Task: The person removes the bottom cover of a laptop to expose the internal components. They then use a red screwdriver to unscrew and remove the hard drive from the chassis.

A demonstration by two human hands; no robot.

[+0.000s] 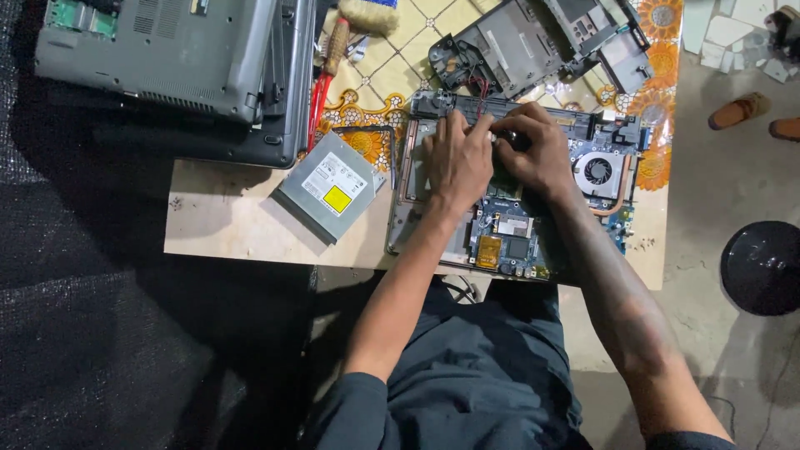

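Observation:
An opened laptop base (pixel 508 225) with its blue circuit board and a round cooling fan (pixel 597 172) lies on the table in front of me. My left hand (pixel 457 160) rests flat on the board's upper middle, fingers pointing away. My right hand (pixel 533 148) is curled right beside it, closed around a small dark object that I cannot make out. Both hands touch each other above the board. Red wires (pixel 481 90) run from the board's far edge.
A grey optical drive (pixel 329 185) with a yellow sticker lies left of the laptop base. Stacked grey laptops (pixel 175 58) sit at far left, a screwdriver (pixel 321 87) and brush (pixel 367 15) beside them. Plastic casing parts (pixel 533 37) lie behind. A black stool (pixel 762 267) stands at right.

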